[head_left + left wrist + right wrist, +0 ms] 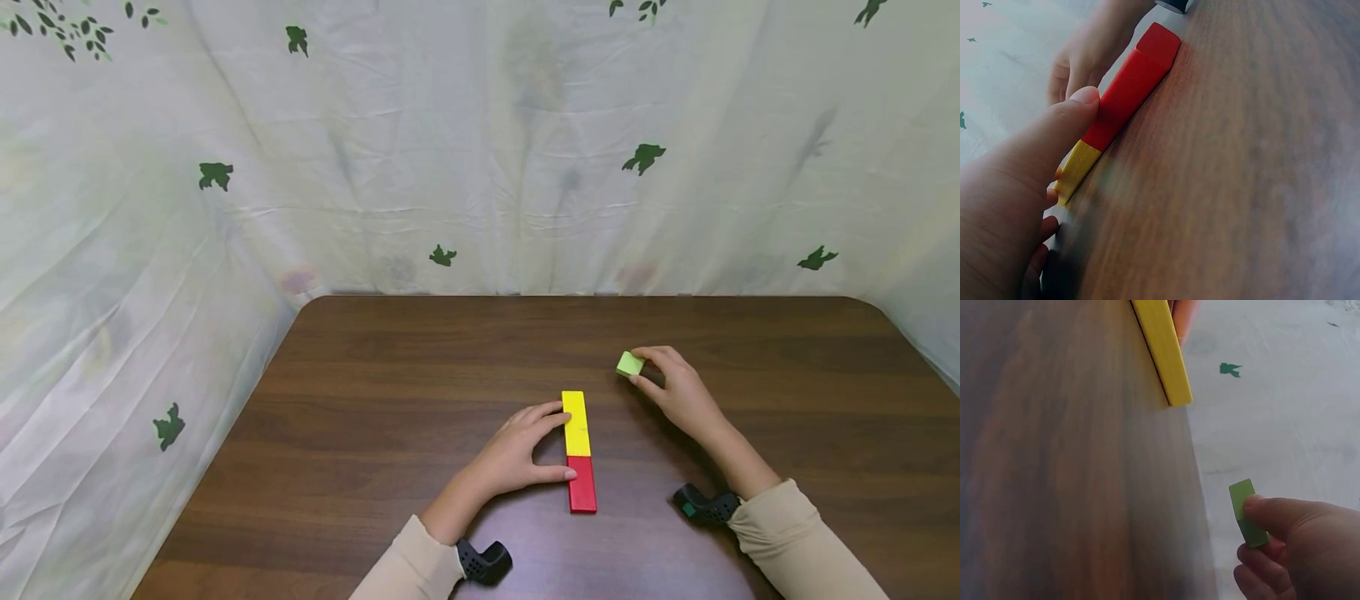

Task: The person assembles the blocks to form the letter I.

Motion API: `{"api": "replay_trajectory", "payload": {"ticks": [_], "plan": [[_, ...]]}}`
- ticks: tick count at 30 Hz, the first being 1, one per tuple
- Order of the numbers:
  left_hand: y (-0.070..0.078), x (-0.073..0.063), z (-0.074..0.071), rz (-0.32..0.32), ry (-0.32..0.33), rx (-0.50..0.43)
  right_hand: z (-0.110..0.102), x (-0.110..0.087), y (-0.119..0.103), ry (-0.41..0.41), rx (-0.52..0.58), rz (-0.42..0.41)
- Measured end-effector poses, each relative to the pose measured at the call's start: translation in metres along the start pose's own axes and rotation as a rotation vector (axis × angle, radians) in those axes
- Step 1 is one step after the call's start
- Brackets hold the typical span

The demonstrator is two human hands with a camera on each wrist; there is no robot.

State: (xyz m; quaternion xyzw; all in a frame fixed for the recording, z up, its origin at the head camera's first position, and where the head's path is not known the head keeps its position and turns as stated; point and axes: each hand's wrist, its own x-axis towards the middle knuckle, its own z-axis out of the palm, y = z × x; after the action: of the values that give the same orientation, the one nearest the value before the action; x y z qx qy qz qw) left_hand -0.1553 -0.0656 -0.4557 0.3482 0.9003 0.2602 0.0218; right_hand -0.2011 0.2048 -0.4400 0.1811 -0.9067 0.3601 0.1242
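Observation:
A yellow block and a red block lie end to end on the table, the yellow one farther away. My left hand is at their left side, thumb extended onto the red block and fingertips touching the yellow one. In the left wrist view the thumb touches the red block. My right hand pinches a small light green block between thumb and fingers, beyond and right of the yellow block's far end. The right wrist view shows the thumb pressed on the green block.
The brown wooden table runs back to a white curtain with green leaf prints. Black wrist devices sit on the left wrist and the right wrist, close over the tabletop.

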Motion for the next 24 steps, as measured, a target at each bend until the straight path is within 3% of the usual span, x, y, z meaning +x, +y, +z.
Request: {"api": "replay_trajectory", "payload": {"ticks": [24], "plan": [[-0.001,0.001,0.000,0.000,-0.004,-0.003,0.023,0.015,-0.013,-0.017,0.041,-0.027]]}}
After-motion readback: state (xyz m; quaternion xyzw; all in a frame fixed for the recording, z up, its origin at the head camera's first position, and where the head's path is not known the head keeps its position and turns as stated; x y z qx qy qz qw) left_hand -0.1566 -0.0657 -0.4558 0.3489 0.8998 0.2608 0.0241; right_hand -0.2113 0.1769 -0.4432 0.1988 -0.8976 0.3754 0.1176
